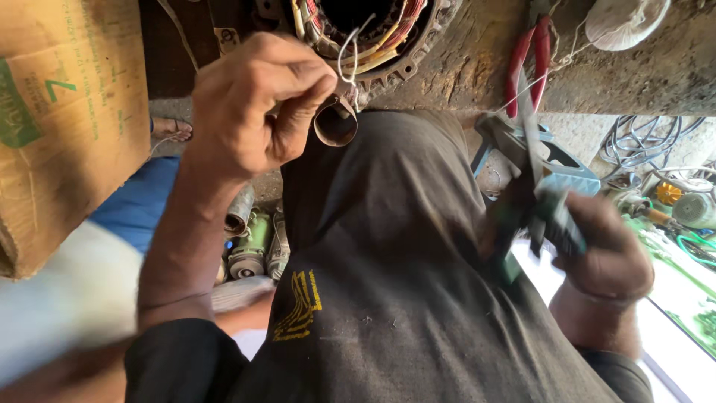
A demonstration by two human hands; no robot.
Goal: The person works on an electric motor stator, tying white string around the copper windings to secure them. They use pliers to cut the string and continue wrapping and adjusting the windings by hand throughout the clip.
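White thread or thin wire loops up from the pinched fingertips of the left hand, whose fingers are curled tight on it just below the motor stator. The stator sits at the top of the view on a rough, stained workbench, its copper-coloured windings with red and yellow sleeving showing inside a toothed metal ring. A small curl of brown insulating paper hangs right beside the left thumb, touching or nearly touching the stator's lower edge. The right hand, blurred, is clenched around the green handles of a pair of pliers, whose metal nose points up toward the bench. A second pair of pliers with red handles lies on the bench above, well apart from the left hand. Between the two arms stretches the person's dark shirt with a yellow mark. A cardboard box stands at the left, and small motor parts lie on the floor under the left forearm.
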